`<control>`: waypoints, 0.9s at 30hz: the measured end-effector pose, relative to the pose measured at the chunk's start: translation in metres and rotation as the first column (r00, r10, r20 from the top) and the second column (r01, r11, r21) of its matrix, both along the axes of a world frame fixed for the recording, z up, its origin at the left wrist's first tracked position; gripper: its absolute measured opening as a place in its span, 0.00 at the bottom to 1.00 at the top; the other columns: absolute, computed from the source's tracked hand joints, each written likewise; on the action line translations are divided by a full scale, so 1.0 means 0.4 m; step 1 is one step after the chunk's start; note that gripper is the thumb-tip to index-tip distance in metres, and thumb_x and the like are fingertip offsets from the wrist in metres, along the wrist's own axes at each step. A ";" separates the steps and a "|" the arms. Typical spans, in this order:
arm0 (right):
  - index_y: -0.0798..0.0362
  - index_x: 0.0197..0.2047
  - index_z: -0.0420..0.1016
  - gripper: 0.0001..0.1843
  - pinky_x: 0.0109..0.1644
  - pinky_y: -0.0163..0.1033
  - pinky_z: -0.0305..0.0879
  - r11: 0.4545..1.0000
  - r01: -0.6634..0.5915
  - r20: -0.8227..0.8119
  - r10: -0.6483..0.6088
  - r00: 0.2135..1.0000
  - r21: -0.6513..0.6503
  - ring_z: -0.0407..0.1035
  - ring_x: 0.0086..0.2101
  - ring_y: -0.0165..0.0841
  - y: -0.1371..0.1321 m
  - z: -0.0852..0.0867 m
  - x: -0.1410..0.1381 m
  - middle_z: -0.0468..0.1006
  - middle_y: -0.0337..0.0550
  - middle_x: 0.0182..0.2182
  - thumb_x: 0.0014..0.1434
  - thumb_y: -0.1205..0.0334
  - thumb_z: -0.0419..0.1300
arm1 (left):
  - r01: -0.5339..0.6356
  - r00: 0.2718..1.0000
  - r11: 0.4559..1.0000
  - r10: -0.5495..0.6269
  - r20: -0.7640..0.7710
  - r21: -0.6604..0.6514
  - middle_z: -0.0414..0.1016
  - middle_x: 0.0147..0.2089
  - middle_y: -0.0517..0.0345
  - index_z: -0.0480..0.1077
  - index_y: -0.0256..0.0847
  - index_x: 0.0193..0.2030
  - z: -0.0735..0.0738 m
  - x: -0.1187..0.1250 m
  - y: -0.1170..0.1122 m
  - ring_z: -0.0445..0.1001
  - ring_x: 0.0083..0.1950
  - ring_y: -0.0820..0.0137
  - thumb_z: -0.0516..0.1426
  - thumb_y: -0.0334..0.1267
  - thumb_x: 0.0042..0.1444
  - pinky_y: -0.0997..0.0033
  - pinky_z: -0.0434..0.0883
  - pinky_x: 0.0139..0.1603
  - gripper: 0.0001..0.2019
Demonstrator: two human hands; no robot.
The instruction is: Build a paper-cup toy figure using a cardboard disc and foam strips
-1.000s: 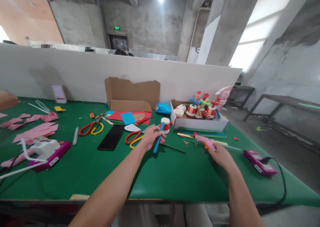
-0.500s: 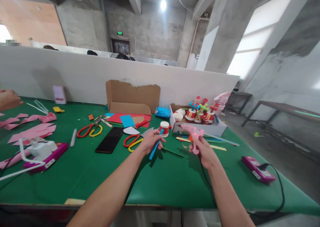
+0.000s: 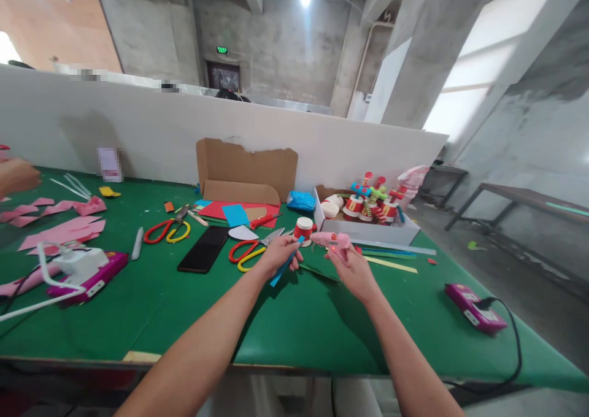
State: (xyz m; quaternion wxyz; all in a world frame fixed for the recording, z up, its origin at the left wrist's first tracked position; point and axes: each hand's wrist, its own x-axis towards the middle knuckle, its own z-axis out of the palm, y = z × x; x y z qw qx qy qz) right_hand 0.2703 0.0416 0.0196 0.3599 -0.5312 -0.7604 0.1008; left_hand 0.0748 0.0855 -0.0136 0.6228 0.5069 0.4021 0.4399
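My left hand (image 3: pixel 281 252) pinches a blue paper strip (image 3: pixel 283 270) that slants down over the green table. In my right hand (image 3: pixel 352 267) is a pink hot glue gun (image 3: pixel 333 240), its nozzle pointing left toward the strip's upper end; I cannot tell if they touch. Behind my left hand stands a red and white paper cup (image 3: pixel 304 229). Scissors with red and yellow handles (image 3: pixel 245 256) lie open just left of that hand. A thin dark green strip (image 3: pixel 318 274) rests on the table between my hands.
A white box (image 3: pixel 368 233) holds several decorated cups. Paper strips (image 3: pixel 392 264) lie before it. A black phone (image 3: pixel 203 249), a second pair of scissors (image 3: pixel 166 229) and a purple power strip (image 3: pixel 94 280) are left; another purple power strip (image 3: pixel 475 308) is right. A co-worker's hand (image 3: pixel 18 176) shows far left.
My right hand has brought the glue gun leftward, close to the blue strip in my left hand. The left hand keeps its hold, nearly in place.
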 end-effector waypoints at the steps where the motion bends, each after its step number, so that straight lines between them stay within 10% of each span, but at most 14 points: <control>1: 0.53 0.43 0.76 0.22 0.54 0.44 0.63 1.000 -0.003 0.006 0.003 1.000 -0.003 0.70 0.48 0.42 -0.001 0.000 -0.002 0.78 0.50 0.44 0.60 0.48 0.48 | -0.002 1.000 1.000 0.002 -0.001 0.000 0.72 0.19 0.62 0.64 0.35 0.32 0.000 0.001 0.000 0.67 0.14 0.79 0.55 0.37 0.58 0.83 0.61 0.14 0.07; 27: 0.55 0.56 0.67 0.24 0.58 0.45 0.62 0.999 -0.038 0.028 0.038 0.999 0.000 0.67 0.54 0.43 -0.013 0.004 -0.025 0.74 0.53 0.52 0.63 0.52 0.47 | -0.002 0.999 0.999 0.003 -0.037 0.033 0.72 0.20 0.62 0.65 0.35 0.32 -0.004 0.000 0.006 0.66 0.13 0.80 0.54 0.34 0.58 0.83 0.60 0.13 0.06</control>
